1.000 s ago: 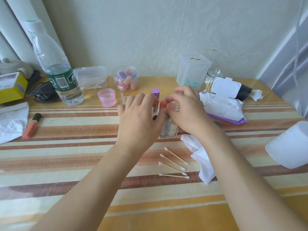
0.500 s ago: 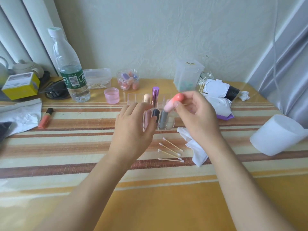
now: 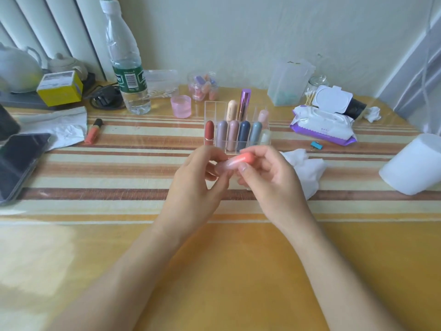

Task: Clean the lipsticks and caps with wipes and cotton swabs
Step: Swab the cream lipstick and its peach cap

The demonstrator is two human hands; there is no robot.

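Note:
Both hands hold one coral-and-pink lipstick above the table, in front of the organizer. My left hand grips its pale pink end and my right hand pinches its coral end. A clear organizer behind holds several capped lipsticks in red, mauve, navy, grey and pink, plus a tall purple one. A used white wipe lies right of my right hand. The purple pack of wipes sits open at the back right. My hands hide the cotton swabs on the table.
A water bottle, pink cup and jar of small capsules stand at the back. An orange lip gloss, crumpled paper and a phone lie at left. A white roll sits at right.
My right hand lifted the coral-and-pink lipstick out of the organizer and brought it toward me. My left hand left the organizer and took hold of its other end.

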